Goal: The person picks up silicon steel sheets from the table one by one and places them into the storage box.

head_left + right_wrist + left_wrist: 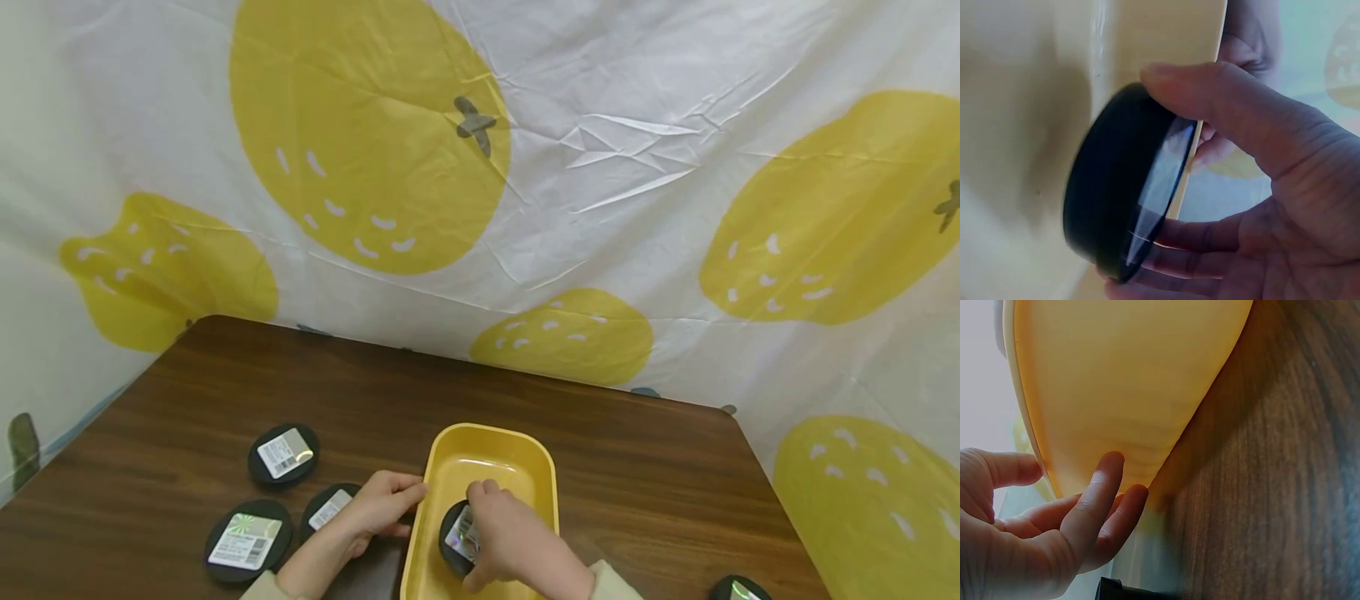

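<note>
the right hand grips a labelled black disc by its edge, thumb on one side and fingers opposite, likely because the round wall offers an easy hold with the label turned toward the palm. the disc is inside the yellow tray; whether it touches the floor there, i cannot tell. the left hand, loosely bent and not wrapped round anything, rests its fingertips on the tray's rim and outer wall, seemingly to steady it. left of the tray lie a far disc, a near disc and a partly hidden disc, labels up, probably within easy reach; a cut-off disc sits well right on the wooden table.
</note>
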A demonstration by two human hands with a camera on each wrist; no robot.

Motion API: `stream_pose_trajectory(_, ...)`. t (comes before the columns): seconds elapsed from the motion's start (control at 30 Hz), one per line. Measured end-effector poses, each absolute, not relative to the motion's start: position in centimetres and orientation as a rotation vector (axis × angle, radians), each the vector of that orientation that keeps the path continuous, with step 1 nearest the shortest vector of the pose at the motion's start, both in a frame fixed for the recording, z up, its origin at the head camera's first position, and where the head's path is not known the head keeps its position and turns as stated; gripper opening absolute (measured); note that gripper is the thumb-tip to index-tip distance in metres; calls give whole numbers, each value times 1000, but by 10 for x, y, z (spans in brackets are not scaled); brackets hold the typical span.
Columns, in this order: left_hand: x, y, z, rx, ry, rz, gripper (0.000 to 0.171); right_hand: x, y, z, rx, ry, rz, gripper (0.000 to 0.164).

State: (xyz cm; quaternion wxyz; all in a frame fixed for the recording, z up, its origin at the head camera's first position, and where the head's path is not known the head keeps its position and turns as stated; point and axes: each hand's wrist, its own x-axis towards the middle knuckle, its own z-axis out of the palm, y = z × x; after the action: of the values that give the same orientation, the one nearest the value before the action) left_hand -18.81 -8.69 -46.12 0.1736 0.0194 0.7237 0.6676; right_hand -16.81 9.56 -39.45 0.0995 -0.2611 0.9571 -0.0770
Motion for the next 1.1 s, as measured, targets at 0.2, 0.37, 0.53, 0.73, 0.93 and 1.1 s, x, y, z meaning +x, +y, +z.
stream_pose_trajectory(0.2, -187, -88, -461, 69, 2048, 1894, 33, -166, 88, -396, -724, 2730, -122, 73)
stream_pose_trajectory(0.37, -188, -88, -460, 59, 2057, 1883, 33, -164, 83, -399, -786, 2725, -34, 73)
stream_pose_trajectory(0.53, -187, -87, -460, 51, 2060, 1886, 33, -163, 79, -403, -810, 2702, 53, 70)
stream_pose_trajectory(0.73, -187, -87, -460, 51, 2059, 1894, 33, -163, 76, -407, -800, 2703, 124, 70)
stream_pose_trajectory(0.93, -188, -86, -460, 40, 2063, 1892, 34, -162, 71, -409, -777, 2674, 216, 70)
stream_pose_trajectory(1.1, -187, -86, -459, 41, 2052, 1897, 33, -161, 70, -412, -811, 2686, 286, 67)
